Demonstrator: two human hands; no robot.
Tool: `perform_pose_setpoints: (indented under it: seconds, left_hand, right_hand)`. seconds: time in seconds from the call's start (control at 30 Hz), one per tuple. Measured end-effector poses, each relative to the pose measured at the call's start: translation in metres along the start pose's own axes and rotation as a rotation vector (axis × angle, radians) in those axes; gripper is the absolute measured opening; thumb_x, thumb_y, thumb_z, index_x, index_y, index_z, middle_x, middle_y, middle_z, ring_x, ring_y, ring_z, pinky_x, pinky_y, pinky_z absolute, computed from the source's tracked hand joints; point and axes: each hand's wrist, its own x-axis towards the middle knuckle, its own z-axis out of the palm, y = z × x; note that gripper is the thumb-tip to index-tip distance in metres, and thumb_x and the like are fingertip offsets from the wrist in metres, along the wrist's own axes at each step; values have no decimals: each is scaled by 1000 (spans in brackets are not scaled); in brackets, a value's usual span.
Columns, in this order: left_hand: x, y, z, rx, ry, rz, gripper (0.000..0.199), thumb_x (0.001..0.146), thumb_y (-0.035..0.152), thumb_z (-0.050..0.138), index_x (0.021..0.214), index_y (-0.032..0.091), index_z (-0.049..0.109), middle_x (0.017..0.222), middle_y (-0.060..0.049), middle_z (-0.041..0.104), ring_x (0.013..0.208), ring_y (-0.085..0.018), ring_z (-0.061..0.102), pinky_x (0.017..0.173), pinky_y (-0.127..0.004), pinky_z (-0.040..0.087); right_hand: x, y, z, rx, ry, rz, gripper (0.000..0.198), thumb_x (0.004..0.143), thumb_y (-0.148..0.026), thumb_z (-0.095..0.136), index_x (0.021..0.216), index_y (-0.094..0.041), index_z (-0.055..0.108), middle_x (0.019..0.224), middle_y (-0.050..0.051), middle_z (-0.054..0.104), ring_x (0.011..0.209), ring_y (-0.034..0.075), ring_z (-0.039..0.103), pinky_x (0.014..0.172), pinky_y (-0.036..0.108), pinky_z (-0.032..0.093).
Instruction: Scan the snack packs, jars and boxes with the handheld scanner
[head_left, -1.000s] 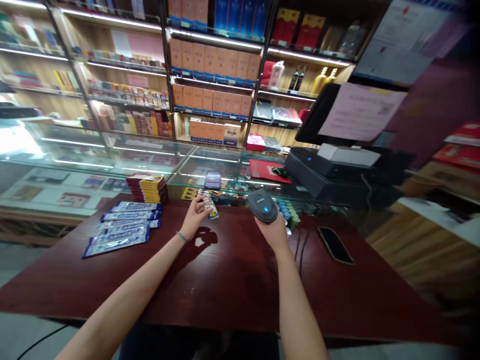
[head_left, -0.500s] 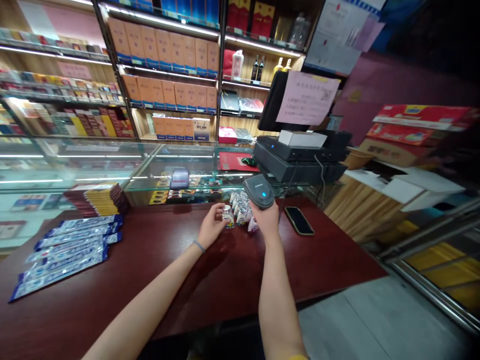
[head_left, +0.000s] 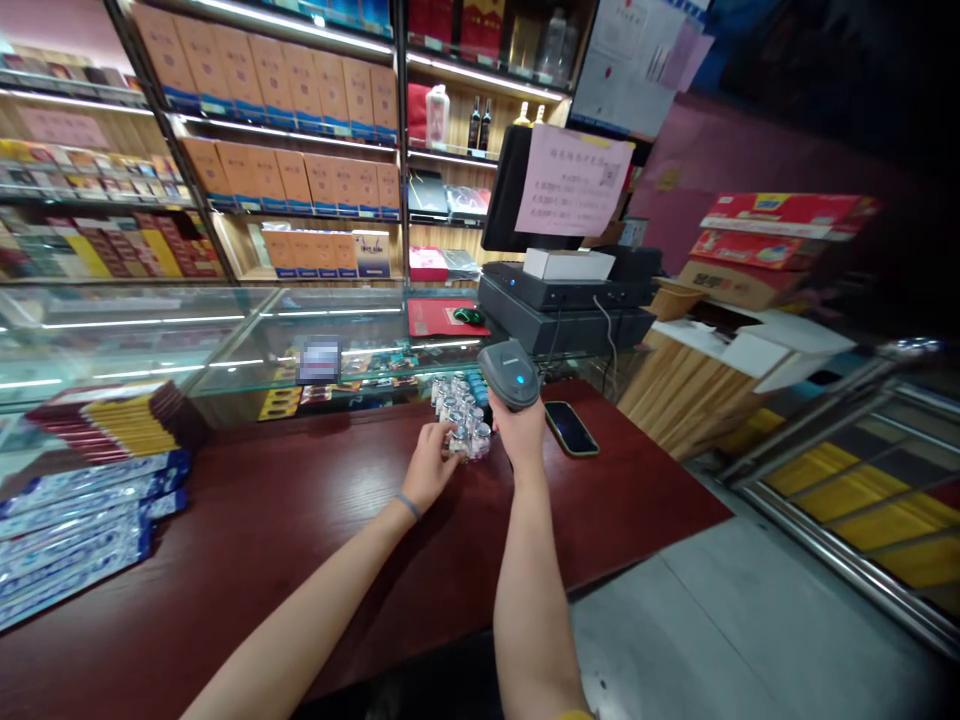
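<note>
My right hand [head_left: 518,432] grips a grey barcode scanner [head_left: 509,372] with a blue light, held upright over the dark red counter [head_left: 315,520]. My left hand [head_left: 430,462] reaches to a cluster of small clear bottles [head_left: 459,410] standing at the counter's far edge; its fingertips close on one small bottle [head_left: 458,444] at the front of the group. The scanner's head is right beside the bottles.
A black phone [head_left: 570,428] lies right of the scanner. Blue packets [head_left: 71,530] and a stack of red-yellow cartons [head_left: 112,420] lie at the left. A glass display case [head_left: 225,340] runs behind the counter, with a till and monitor [head_left: 559,290]. Stocked shelves fill the back wall.
My left hand carried the small bottle from mid-air down to the bottle cluster. The view swung right, so the packets slid to the left edge. The scanner stayed in my right hand.
</note>
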Motion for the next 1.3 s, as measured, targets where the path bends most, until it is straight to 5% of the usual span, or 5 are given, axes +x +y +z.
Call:
perform_pose_setpoints:
  seconds: [0.5, 0.67, 0.9, 1.3]
  left_hand:
    - [-4, -16, 11, 64, 2, 66, 39, 84, 19, 69, 121, 24, 55, 111, -7, 53, 99, -22, 58, 85, -37, 54]
    - [-2, -4, 1, 58, 29, 53, 61, 79, 23, 76, 135, 23, 49, 116, -9, 53, 102, -23, 58, 90, -41, 53]
    - [0, 22, -74, 50, 172, 42, 61, 82, 27, 75, 137, 24, 51, 119, -11, 55, 106, -25, 57, 91, -43, 53]
    - [-32, 9, -244, 141, 532, -3, 45, 80, 25, 77, 123, 24, 64, 119, -10, 57, 105, -25, 59, 91, -40, 54]
  right_hand:
    - [2, 3, -5, 23, 44, 0, 28, 81, -47, 69, 95, -23, 64, 76, 8, 73, 99, 30, 74, 70, 35, 62]
    - [2, -5, 0, 65, 34, 1, 37, 80, -47, 70, 104, -19, 65, 81, 10, 75, 95, 31, 74, 68, 37, 62]
    - [-10, -25, 22, 125, -49, -66, 37, 78, -48, 72, 97, -17, 67, 79, 12, 74, 89, 32, 74, 70, 39, 62]
    - [-48, -47, 90, 136, -310, -199, 27, 75, -41, 73, 92, -21, 65, 87, 12, 75, 90, 30, 74, 76, 41, 61]
